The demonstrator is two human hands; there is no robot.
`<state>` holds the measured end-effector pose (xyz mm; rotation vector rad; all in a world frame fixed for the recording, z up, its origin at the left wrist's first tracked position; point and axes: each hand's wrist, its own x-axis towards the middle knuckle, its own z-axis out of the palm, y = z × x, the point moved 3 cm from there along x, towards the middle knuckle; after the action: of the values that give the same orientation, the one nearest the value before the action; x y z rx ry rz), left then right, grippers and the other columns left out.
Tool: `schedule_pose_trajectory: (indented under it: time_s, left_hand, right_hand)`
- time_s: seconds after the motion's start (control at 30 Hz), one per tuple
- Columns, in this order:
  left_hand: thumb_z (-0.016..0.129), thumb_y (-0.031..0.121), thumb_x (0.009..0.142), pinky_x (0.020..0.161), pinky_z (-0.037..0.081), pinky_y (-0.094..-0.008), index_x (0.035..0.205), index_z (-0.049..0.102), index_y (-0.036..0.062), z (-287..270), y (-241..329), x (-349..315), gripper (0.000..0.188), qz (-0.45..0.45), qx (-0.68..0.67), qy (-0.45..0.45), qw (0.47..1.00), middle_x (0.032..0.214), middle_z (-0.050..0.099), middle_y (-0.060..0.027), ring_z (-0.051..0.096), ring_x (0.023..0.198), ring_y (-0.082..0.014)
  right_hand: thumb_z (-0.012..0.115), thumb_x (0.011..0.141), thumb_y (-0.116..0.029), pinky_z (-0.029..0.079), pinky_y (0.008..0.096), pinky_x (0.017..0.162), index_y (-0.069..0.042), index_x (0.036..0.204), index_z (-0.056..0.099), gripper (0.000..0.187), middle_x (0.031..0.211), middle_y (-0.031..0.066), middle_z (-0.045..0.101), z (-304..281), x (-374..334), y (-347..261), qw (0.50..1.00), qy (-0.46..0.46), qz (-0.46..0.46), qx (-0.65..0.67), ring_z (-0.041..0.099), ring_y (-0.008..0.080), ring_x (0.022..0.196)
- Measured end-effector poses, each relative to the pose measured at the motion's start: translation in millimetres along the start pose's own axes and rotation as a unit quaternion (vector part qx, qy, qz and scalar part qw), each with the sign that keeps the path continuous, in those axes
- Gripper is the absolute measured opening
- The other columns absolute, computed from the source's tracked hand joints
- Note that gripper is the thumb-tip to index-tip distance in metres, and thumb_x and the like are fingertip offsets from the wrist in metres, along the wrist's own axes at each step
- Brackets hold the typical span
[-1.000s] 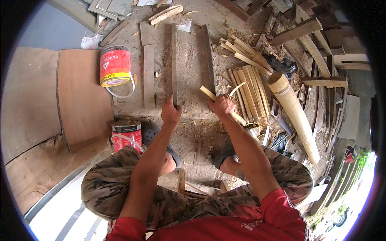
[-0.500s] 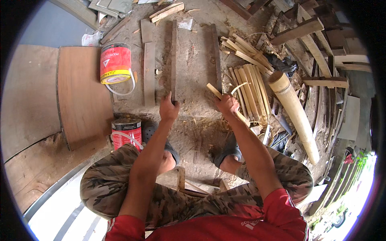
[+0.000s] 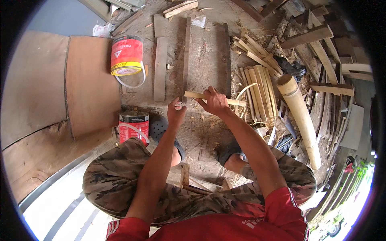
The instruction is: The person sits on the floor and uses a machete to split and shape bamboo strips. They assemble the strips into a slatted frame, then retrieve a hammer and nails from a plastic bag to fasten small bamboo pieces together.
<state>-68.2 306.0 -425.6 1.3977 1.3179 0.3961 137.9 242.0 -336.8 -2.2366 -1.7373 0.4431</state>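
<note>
My right hand grips a split bamboo strip from above, near its middle. The strip lies almost level across the picture, its left end close to my left hand. My left hand is closed, thumb and fingers curled together. A small pale glint shows at its fingertips, but what it holds is too small to make out. Right of my right hand, several split bamboo strips lie side by side on the ground. Beyond them is a looser heap of strips.
A thick bamboo pole lies at the right, near stacked timber. Two red cans with white handles stand at the left, beside plywood sheets. Dark wooden rails and a flat plank lie ahead.
The bamboo strip has swung from a slant to nearly level and moved left with my right hand. My left hand has shifted slightly right and down, fingers still curled. The whole view has shifted a little.
</note>
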Motion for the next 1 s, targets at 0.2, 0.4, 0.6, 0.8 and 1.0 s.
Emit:
schedule_pose_trajectory:
  time_s: [0.2, 0.4, 0.6, 0.8, 1.0]
  left_hand:
    - [0.075, 0.018, 0.082, 0.087, 0.054, -0.0385, 0.13, 0.056, 0.0015, 0.9, 36.0, -8.1, 0.054, 0.003, 0.047, -0.017, 0.999, 0.121, 0.06, -0.0156, 0.063, 0.104, -0.0264]
    - [0.072, 0.014, 0.084, 0.087, 0.056, -0.0391, 0.122, 0.06, -0.0015, -0.9, 42.4, 6.9, 0.043, 0.063, 0.098, -0.02, 0.993, 0.111, 0.065, -0.0179, 0.066, 0.099, -0.028]
    - [0.07, 0.009, 0.084, 0.086, 0.056, -0.0373, 0.124, 0.059, -0.0011, -2.7, 62.7, 13.8, 0.042, 0.079, 0.107, -0.025, 0.991, 0.112, 0.065, -0.0198, 0.067, 0.1, -0.0276]
    - [0.069, 0.008, 0.084, 0.086, 0.056, -0.0375, 0.124, 0.059, 0.0001, -0.9, 48.5, 13.7, 0.042, 0.089, 0.08, 0.029, 0.992, 0.112, 0.065, -0.0189, 0.067, 0.097, -0.0294]
    - [0.069, 0.009, 0.085, 0.09, 0.055, -0.0373, 0.128, 0.057, 0.0001, 2.2, 51.9, 9.8, 0.045, 0.084, 0.055, 0.03, 0.994, 0.117, 0.064, -0.018, 0.066, 0.103, -0.0283]
  right_hand:
    - [0.063, 0.09, -0.047, 0.056, 0.0443, 0.067, 0.0, 0.091, 0.064, 0.047, 0.095, 0.0136, 0.054, 22.1, 2.6, 5.4, 0.997, -0.06, -0.017, -0.04, 0.066, 0.0317, 0.079]
    - [0.057, 0.092, -0.051, 0.057, 0.0434, 0.078, 0.002, 0.105, 0.061, 0.055, 0.107, 0.0161, 0.053, 21.8, 10.0, 2.1, 0.987, -0.148, -0.011, -0.061, 0.064, 0.0311, 0.097]
    - [0.06, 0.091, -0.05, 0.056, 0.0445, 0.073, 0.002, 0.1, 0.062, 0.052, 0.101, 0.0157, 0.052, 21.3, 19.4, 8.1, 0.992, -0.122, 0.0, -0.036, 0.065, 0.0324, 0.089]
    - [0.062, 0.089, -0.049, 0.056, 0.0468, 0.069, 0.001, 0.09, 0.064, 0.05, 0.096, 0.015, 0.053, 32.0, 20.8, 6.8, 0.998, -0.045, -0.023, -0.029, 0.066, 0.034, 0.08]
    - [0.063, 0.089, -0.05, 0.056, 0.0462, 0.071, 0.001, 0.092, 0.064, 0.051, 0.098, 0.0155, 0.054, 34.0, 18.8, 8.7, 0.998, -0.055, -0.01, -0.023, 0.066, 0.0346, 0.082]
